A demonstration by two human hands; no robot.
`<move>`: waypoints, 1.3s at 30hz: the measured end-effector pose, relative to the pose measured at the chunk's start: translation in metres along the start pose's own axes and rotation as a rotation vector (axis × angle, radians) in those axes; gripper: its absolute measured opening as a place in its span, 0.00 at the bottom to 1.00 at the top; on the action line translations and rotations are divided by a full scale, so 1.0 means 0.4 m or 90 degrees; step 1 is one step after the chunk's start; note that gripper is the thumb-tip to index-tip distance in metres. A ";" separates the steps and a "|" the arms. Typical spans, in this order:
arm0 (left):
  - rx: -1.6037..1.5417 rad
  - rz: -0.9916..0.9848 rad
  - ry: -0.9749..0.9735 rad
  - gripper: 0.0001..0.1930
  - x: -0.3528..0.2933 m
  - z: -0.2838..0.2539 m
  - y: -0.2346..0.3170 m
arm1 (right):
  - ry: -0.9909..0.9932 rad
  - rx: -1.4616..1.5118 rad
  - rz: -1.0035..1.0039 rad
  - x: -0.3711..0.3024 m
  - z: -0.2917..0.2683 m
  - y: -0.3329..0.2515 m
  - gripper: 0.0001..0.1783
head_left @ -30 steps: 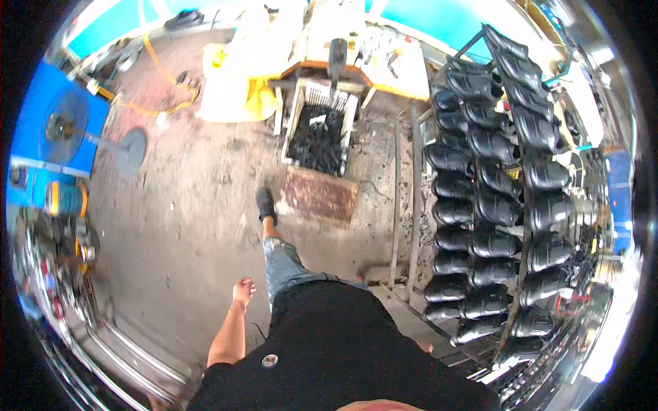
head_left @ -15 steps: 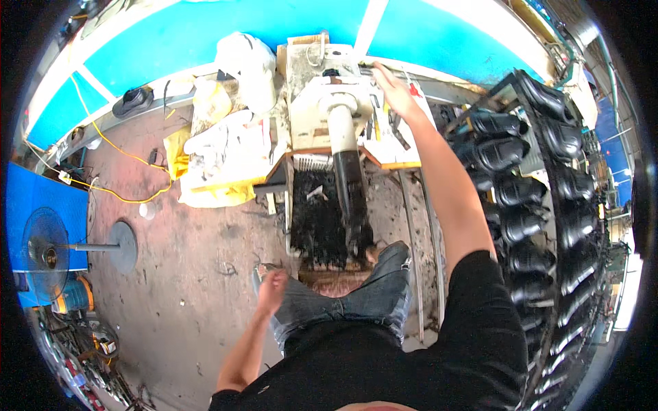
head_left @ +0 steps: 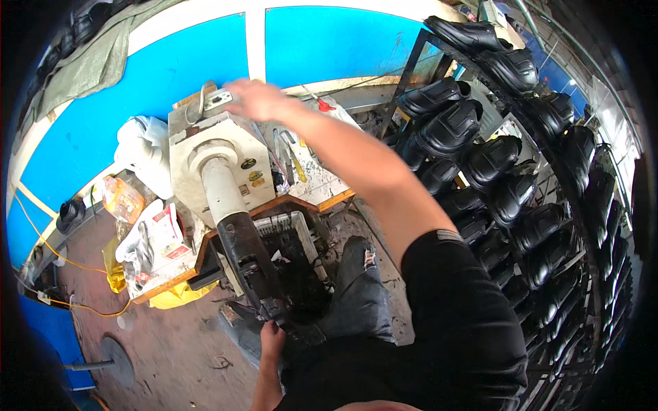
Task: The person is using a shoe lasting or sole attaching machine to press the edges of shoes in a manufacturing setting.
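**Off-white, box-shaped machine (head_left: 241, 147) with its long cylindrical arm (head_left: 240, 236) directed toward you**

The machine stands on the wood-edged bench (head_left: 327, 203) before you, left of centre in the view. Its arm, pale where it leaves the body and black over the nearer part, points toward your lap; the long axis slants slightly rightward as it approaches, and the free end lies between your knees. Your left hand (head_left: 272, 334) is at that free end, seen small from behind; whether its fingers are closed on anything you cannot tell. Your right hand (head_left: 259, 101) reaches across the machine's top, beside a small, light-coloured box (head_left: 218, 101) (motion blurs the fingers, so their grip cannot be told either).

Containers: beneath the arm sits a pale plastic crate (head_left: 306, 235) with slotted walls, partly hidden by the arm. It holds a mass of black scraps (head_left: 293, 277) and a small white piece (head_left: 277, 256). At left, a clear, orange-tinted plastic container (head_left: 123, 198) stands near a bulging white plastic bag (head_left: 145, 147); the bag's contents are indistinct. At right, a dark metal rack (head_left: 410, 68) carries rows of glossy black shoes (head_left: 449, 127).
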State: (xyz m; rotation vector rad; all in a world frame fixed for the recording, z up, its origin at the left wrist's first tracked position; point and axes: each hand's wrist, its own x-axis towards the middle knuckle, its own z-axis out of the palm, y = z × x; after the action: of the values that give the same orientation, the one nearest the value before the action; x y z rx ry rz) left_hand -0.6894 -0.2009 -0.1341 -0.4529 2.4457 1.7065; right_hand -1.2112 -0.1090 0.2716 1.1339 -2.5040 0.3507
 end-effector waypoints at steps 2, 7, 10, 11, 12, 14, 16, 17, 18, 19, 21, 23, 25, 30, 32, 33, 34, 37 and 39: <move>-0.053 -0.002 0.005 0.13 -0.018 -0.040 0.075 | 0.173 -0.202 0.098 -0.060 -0.127 0.104 0.33; -0.152 -0.006 0.016 0.12 -0.055 -0.071 0.130 | -0.010 -0.817 0.451 -0.240 -0.654 0.355 0.18; -0.219 -0.005 -0.022 0.12 -0.063 -0.064 0.104 | 0.138 -0.764 0.478 -0.351 -0.733 0.433 0.15; -0.205 -0.008 -0.038 0.12 -0.067 -0.070 0.114 | 0.133 -0.747 0.485 -0.357 -0.741 0.405 0.15; -0.195 -0.023 -0.043 0.12 -0.085 -0.074 0.122 | 0.228 -0.715 0.413 -0.353 -0.716 0.332 0.12; -0.133 0.022 -0.051 0.13 -0.090 -0.077 0.154 | 0.374 -0.673 0.260 -0.423 -0.686 0.169 0.10; -0.173 0.097 -0.089 0.13 -0.077 -0.084 0.229 | 0.398 -0.657 0.034 -0.545 -0.688 0.027 0.24; -0.190 0.064 -0.096 0.13 -0.082 -0.089 0.249 | 0.389 -0.460 0.049 -0.614 -0.649 -0.035 0.26; -0.169 0.078 -0.094 0.15 -0.092 -0.100 0.280 | 0.498 -0.292 0.061 -0.653 -0.558 -0.118 0.25; -0.255 0.062 -0.103 0.17 -0.095 -0.099 0.314 | 0.520 -0.110 0.107 -0.711 -0.494 -0.187 0.30; -0.265 0.059 -0.149 0.24 -0.070 -0.104 0.387 | 0.550 0.277 0.213 -0.868 -0.397 -0.238 0.35; -0.465 0.120 -0.180 0.33 -0.045 -0.087 0.395 | 0.530 0.628 0.271 -1.050 -0.272 -0.213 0.33; -0.661 0.081 -0.171 0.40 -0.064 -0.087 0.444 | 0.440 0.837 0.402 -1.219 -0.156 -0.232 0.36; -0.608 0.091 -0.158 0.59 -0.138 -0.093 0.550 | 0.252 1.165 0.559 -1.414 0.019 -0.301 0.44; -0.360 0.151 -0.039 0.60 -0.159 -0.079 0.524 | 0.199 1.211 0.548 -1.420 0.048 -0.298 0.48; -0.293 0.261 -0.031 0.59 -0.154 -0.082 0.545 | 0.196 1.216 0.556 -1.430 0.055 -0.284 0.48; -0.320 0.246 -0.037 0.59 -0.161 -0.074 0.556 | 0.177 1.225 0.605 -1.442 0.059 -0.267 0.49; -0.403 0.196 -0.063 0.58 -0.164 -0.058 0.597 | 0.164 1.223 0.541 -1.454 0.064 -0.235 0.53; -0.481 0.190 -0.072 0.56 -0.151 -0.052 0.599 | 0.192 1.165 0.556 -1.445 0.050 -0.216 0.57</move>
State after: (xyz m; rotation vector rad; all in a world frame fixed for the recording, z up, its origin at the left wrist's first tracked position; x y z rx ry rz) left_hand -0.7056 -0.1339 0.1040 -0.0380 1.7777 2.6752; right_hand -0.7982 0.2142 0.0130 0.0348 -1.6987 2.9829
